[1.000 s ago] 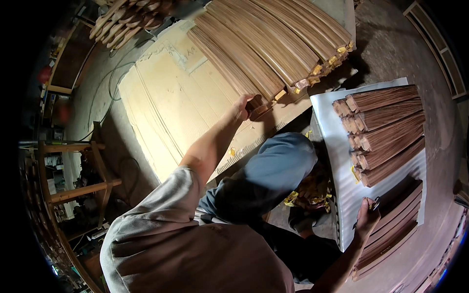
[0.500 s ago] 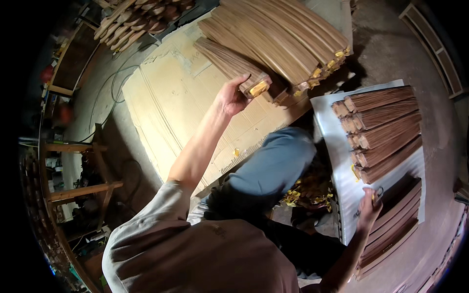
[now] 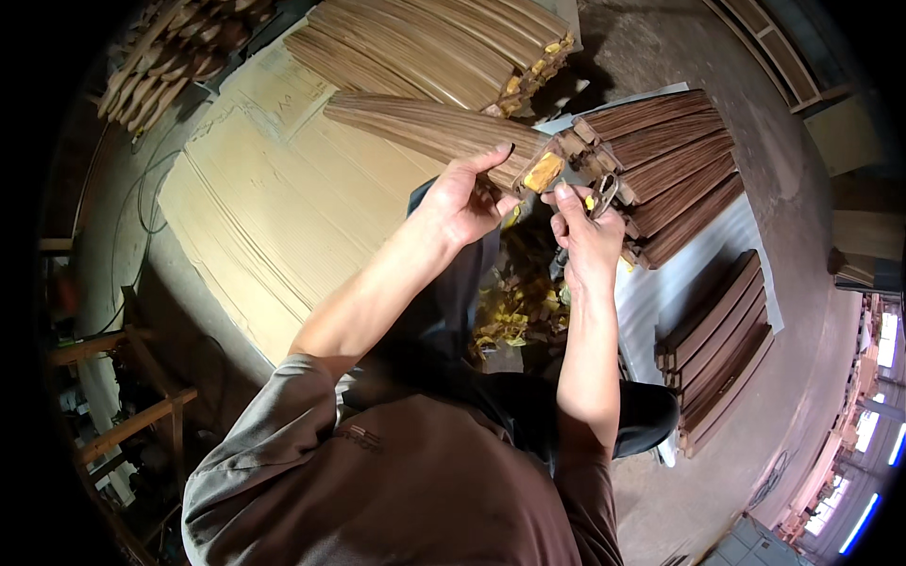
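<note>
My left hand (image 3: 464,200) is closed around the end of a long, curved brown wooden piece (image 3: 425,132), thumb on top and fingers underneath. Yellow tape (image 3: 544,173) covers part of that piece's end face. Close beside this end, my right hand (image 3: 590,236) is closed on a small tool with a dark loop (image 3: 606,193) that stands out above the fingers. The right thumb and fingertips are at the taped end; whether they pinch the tape I cannot tell. Most of the tool is hidden in the palm.
A large cardboard sheet (image 3: 241,245) bears a row of wooden pieces (image 3: 425,52) with yellow-marked ends. To the right, more wooden pieces (image 3: 679,156) and dark curved slats (image 3: 722,354) lie on white sheeting (image 3: 651,311). Yellow scraps (image 3: 514,321) are heaped below my hands.
The wooden piece in my left hand has swung right, away from the row. My right hand has come up from the dark slats to the piece's taped end, still gripping the looped tool.
</note>
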The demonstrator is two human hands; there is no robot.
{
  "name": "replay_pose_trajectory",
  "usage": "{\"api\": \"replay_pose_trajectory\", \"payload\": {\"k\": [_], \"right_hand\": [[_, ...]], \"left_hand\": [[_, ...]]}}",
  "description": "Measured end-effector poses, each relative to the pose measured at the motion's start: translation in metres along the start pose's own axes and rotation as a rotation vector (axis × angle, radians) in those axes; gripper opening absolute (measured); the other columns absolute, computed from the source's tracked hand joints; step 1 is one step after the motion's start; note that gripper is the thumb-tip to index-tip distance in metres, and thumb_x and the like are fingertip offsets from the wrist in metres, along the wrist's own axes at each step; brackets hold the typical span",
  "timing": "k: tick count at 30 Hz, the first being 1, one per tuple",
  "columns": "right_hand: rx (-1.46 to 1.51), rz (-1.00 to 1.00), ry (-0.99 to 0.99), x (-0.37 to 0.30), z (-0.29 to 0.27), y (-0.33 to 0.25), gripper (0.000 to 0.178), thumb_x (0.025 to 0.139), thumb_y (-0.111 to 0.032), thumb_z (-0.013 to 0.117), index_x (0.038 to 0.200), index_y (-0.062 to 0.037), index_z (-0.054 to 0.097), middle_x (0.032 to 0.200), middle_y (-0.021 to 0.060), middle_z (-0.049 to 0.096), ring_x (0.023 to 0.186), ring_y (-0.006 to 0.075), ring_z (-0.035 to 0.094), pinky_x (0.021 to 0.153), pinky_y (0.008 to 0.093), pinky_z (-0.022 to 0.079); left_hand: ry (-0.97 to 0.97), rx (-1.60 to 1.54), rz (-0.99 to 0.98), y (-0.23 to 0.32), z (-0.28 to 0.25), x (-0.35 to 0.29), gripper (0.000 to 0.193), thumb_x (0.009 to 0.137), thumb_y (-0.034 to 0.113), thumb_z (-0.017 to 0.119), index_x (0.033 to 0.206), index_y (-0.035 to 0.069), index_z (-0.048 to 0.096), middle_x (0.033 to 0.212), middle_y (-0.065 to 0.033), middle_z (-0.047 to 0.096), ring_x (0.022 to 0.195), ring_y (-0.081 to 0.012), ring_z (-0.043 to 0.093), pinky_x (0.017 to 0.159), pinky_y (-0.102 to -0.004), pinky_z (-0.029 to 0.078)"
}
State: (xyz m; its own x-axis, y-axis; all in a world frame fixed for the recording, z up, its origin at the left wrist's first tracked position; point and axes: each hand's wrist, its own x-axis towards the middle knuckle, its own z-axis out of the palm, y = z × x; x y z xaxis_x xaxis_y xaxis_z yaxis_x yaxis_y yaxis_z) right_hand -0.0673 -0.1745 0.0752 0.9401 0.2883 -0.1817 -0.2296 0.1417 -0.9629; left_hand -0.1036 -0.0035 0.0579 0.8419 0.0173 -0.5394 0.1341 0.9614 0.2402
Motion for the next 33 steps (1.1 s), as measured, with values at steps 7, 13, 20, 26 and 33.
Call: {"api": "replay_pose_trajectory", "payload": {"k": [7,13,20,26,33], "right_hand": [[0.087,0.019,-0.053,0.006,0.011,0.003,0.018,0.093,-0.012,0.073,0.099,0.0033,0.065,0.084,0.0117,0.069,0.056,0.0087,0.051,0.047,0.021,0.035],[-0.089,-0.112,-0.132,0.012,0.008,-0.005,0.014,0.093,-0.008,0.07,0.092,0.0053,0.068,0.07,0.0031,0.062,0.055,0.0078,0.05,0.049,0.0232,0.035],[-0.603,-0.795,-0.266,0.009,0.029,-0.019,0.008,0.081,0.0,0.07,0.087,0.0003,0.065,0.072,0.0134,0.065,0.06,0.0259,0.065,0.055,0.0325,0.049],[-0.9,-1.177,-0.319,-0.003,0.033,-0.019,0.019,0.073,-0.003,0.072,0.088,-0.005,0.061,0.083,0.0074,0.065,0.062,0.0267,0.064,0.053,0.036,0.051],[-0.726,-1.085,-0.313,-0.018,0.041,-0.004,0.02,0.071,0.006,0.066,0.089,-0.0027,0.062,0.082,0.0093,0.064,0.062,0.0225,0.064,0.056,0.0321,0.053]], "left_hand": [[-0.011,0.001,0.056,0.0,0.005,-0.011,0.033,0.097,0.015,0.064,0.125,-0.001,0.054,0.121,-0.0146,0.065,0.115,-0.0252,0.065,0.099,-0.0415,0.058],[-0.099,-0.171,0.0,0.002,-0.007,-0.01,0.035,0.096,0.012,0.063,0.126,-0.003,0.055,0.124,-0.0171,0.064,0.115,-0.0293,0.064,0.101,-0.0457,0.054],[-0.612,-0.414,0.05,-0.004,-0.042,-0.011,0.068,0.083,0.018,0.074,0.142,-0.001,0.045,0.141,-0.0149,0.057,0.131,-0.0326,0.052,0.118,-0.0517,0.032],[-0.163,-0.32,0.175,0.006,-0.039,-0.047,0.086,0.082,0.045,0.08,0.14,-0.003,0.039,0.132,-0.0218,0.055,0.123,-0.0376,0.056,0.105,-0.0545,0.048],[-0.121,-0.158,0.247,0.002,-0.048,-0.062,0.073,0.084,0.039,0.076,0.134,-0.002,0.041,0.123,-0.0243,0.057,0.118,-0.0427,0.059,0.102,-0.0587,0.05]]}}
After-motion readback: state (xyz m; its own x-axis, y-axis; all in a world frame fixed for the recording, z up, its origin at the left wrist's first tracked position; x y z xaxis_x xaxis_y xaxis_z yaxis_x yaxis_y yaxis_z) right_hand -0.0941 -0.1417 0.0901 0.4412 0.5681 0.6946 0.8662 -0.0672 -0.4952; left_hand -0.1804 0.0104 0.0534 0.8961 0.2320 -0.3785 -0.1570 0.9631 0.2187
